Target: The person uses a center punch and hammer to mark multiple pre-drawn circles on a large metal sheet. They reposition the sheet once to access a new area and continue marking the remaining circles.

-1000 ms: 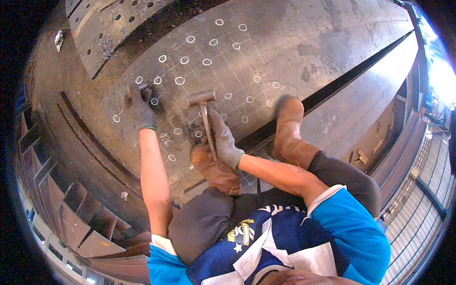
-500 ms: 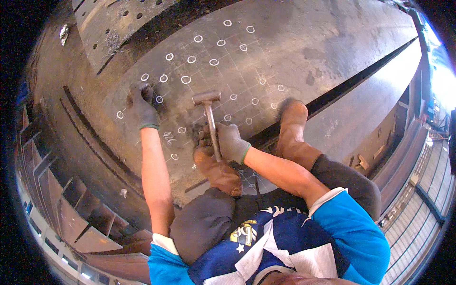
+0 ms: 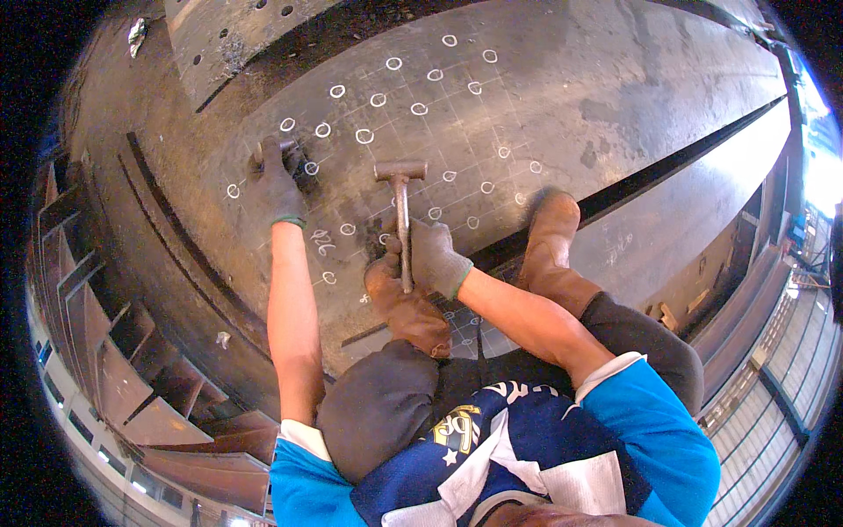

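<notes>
Right hand (image 3: 435, 255) clasps hammer (image 3: 402, 207) — its head (image 3: 401, 170) beyond — left hand (image 3: 277, 189) grips short metal piece (image 3: 287, 143).

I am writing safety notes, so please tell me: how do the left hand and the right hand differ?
The left hand holds a short metal piece; the right hand grips a hammer. The left hand is farther forward, beside white circles; the right hand is farther back. Both wear grey gloves with green cuffs.

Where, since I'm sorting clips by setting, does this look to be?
Probably a metal fabrication workshop: a large metal plate bears white circles, the right hand holds a hammer, and another plate has round holes.
</notes>
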`<state>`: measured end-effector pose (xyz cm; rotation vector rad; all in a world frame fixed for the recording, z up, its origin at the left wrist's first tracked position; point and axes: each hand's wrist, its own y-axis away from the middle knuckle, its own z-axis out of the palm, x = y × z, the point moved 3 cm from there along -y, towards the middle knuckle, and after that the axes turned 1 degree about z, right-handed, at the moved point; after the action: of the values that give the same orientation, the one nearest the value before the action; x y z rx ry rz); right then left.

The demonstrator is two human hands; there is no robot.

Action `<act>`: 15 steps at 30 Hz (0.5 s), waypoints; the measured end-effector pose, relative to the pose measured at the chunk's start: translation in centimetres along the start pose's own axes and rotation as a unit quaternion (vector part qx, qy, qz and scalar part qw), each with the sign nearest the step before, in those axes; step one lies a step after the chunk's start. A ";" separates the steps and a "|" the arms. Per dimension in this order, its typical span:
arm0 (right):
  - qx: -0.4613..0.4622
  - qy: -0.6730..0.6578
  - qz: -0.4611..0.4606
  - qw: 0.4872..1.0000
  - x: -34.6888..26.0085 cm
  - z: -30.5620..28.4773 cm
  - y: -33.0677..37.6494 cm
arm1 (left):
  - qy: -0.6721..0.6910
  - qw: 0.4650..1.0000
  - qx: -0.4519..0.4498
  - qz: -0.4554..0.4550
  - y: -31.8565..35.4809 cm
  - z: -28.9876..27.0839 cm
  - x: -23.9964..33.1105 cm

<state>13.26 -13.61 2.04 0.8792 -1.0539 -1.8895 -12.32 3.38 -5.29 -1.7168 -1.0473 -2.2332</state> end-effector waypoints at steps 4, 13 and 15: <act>-0.058 -0.106 0.053 0.991 -0.2 -0.3 0.2 | -0.023 0.999 -0.011 0.025 1.5 1.4 1.7; -0.009 -0.157 0.091 0.983 0.3 -1.1 -0.9 | -0.094 0.993 0.015 0.071 3.2 3.1 4.2; -0.014 -0.102 0.068 0.992 0.7 -1.5 -1.3 | -0.080 0.994 0.007 0.070 3.2 2.6 4.0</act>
<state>13.79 -14.26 0.10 0.5912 -1.1754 -1.9019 -10.01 3.76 -0.05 -1.9260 -0.9391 -2.0280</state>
